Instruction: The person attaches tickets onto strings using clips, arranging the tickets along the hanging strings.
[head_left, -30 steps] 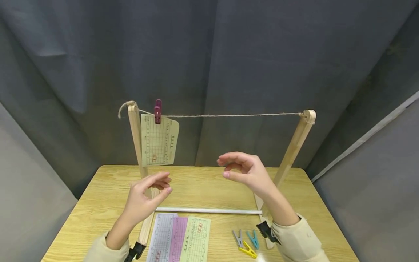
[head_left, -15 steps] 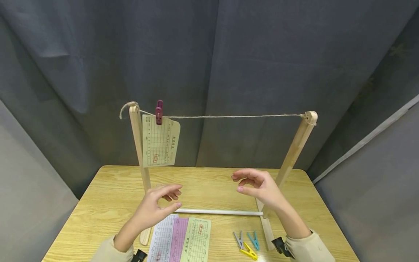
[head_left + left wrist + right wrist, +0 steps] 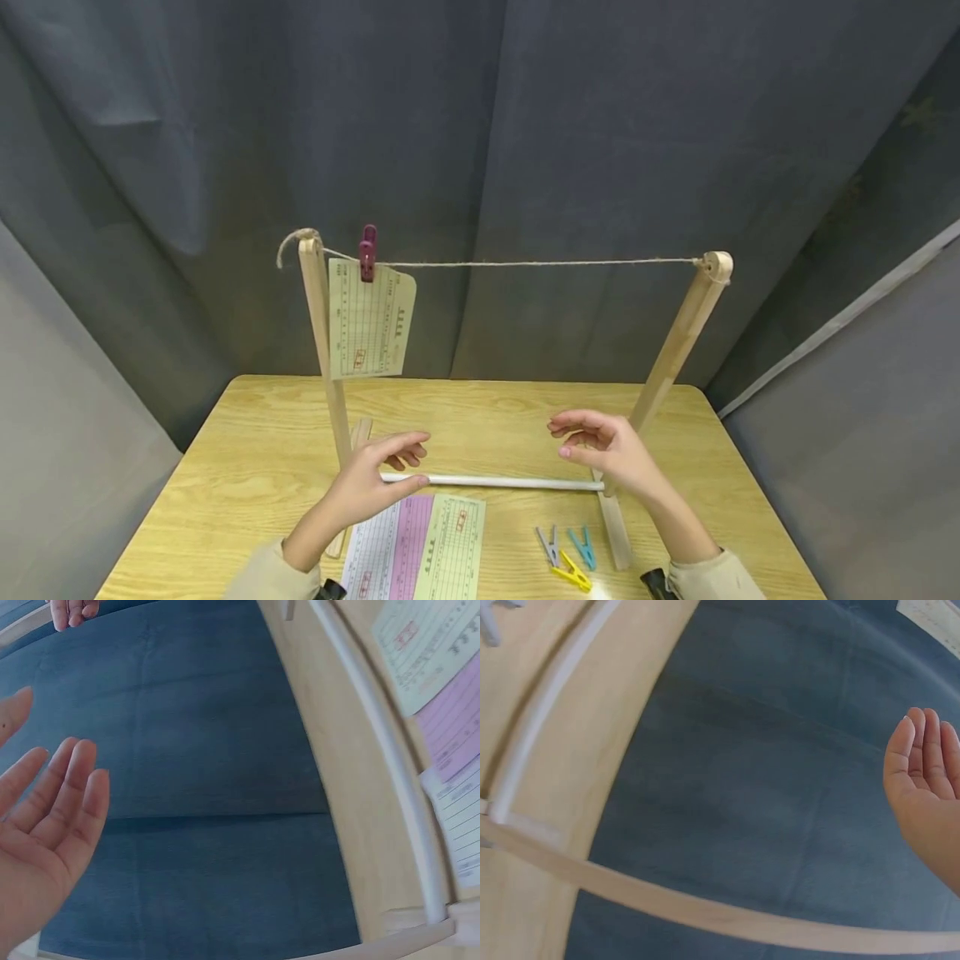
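My left hand (image 3: 375, 479) hovers near the left post with loosely bent fingers and nothing in them; it overlaps the white rod (image 3: 510, 482) in the head view. On the right, my right hand (image 3: 611, 450) is held up beside the right post, also holding nothing, as the right wrist view confirms. A yellow-green printed slip (image 3: 369, 321) hangs from the twine (image 3: 525, 264) under a dark red clothespin (image 3: 367, 252). Below my left hand lie three overlapping slips: white (image 3: 371, 542), purple (image 3: 411, 546) and yellow-green (image 3: 450, 546). Grey (image 3: 549, 546), blue (image 3: 583, 548) and yellow clothespins (image 3: 572, 572) lie to their right.
Twine runs between the tops of a left wooden post (image 3: 318, 317) and a right wooden post (image 3: 678, 337). The white rod joins their feet on the wooden table (image 3: 225, 467). A dark grey curtain (image 3: 585, 150) hangs behind.
Both hands have moved down and to the right, away from the twine, without taking hold of anything. The hanging slip and the clothespins stay where they were.
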Demonstrator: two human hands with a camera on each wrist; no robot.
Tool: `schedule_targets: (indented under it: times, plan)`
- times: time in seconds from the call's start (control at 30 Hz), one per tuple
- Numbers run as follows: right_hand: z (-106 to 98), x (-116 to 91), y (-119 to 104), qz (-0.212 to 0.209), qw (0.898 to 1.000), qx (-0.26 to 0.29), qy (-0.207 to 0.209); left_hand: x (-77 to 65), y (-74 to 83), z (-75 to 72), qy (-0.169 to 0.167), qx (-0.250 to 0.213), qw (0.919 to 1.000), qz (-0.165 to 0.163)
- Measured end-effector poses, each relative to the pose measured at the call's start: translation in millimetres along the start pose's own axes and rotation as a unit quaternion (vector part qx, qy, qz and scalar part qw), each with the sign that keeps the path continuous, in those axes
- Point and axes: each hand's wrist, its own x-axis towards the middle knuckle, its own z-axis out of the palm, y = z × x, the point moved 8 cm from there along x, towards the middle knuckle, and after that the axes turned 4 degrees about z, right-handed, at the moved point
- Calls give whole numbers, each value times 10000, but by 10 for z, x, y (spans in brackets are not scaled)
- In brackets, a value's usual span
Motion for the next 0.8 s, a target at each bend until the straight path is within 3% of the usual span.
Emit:
schedule_targets:
  times: [0.3, 0.8]
  plan:
    - [-94, -151, 248, 181, 9995, 26, 251, -66, -176, 199, -16, -74, 10000, -28]
    - [-189, -467, 787, 1087, 9908, -98, 799, -226, -474, 500, -408, -106, 9983, -397]
